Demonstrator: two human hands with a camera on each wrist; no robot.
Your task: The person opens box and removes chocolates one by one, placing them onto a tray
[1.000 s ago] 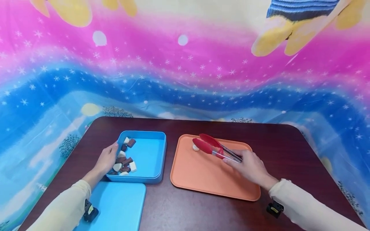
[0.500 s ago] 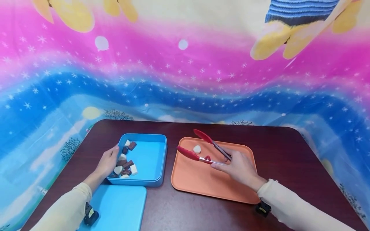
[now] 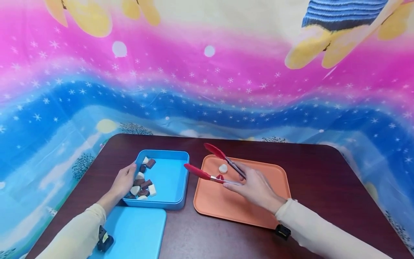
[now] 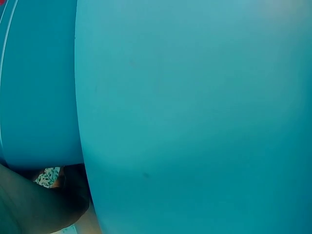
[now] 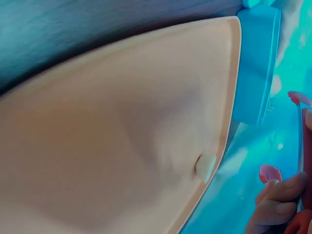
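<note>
My right hand (image 3: 255,189) grips metal tongs (image 3: 231,164) with red tips, their arms spread and nothing between them. In the head view the lower tip overlaps the right rim of the blue box (image 3: 168,176). A white heart-shaped chocolate (image 3: 222,168) lies on the orange tray (image 3: 233,201), near its far left corner; the right wrist view shows this white chocolate (image 5: 205,168) close to the tray's rim. My left hand (image 3: 124,181) holds the box by its left wall. Brown and white chocolates (image 3: 146,183) are heaped along that side inside the box.
A flat blue lid (image 3: 137,230) lies in front of the box, under the left forearm. Both stand on a dark brown table (image 3: 194,233). Behind the table hangs a colourful printed cloth (image 3: 200,79).
The tongs, nearly closed above the white chocolate a second ago, have spread and moved left toward the box. The chocolate stays on the tray. My left hand keeps its place on the box.
</note>
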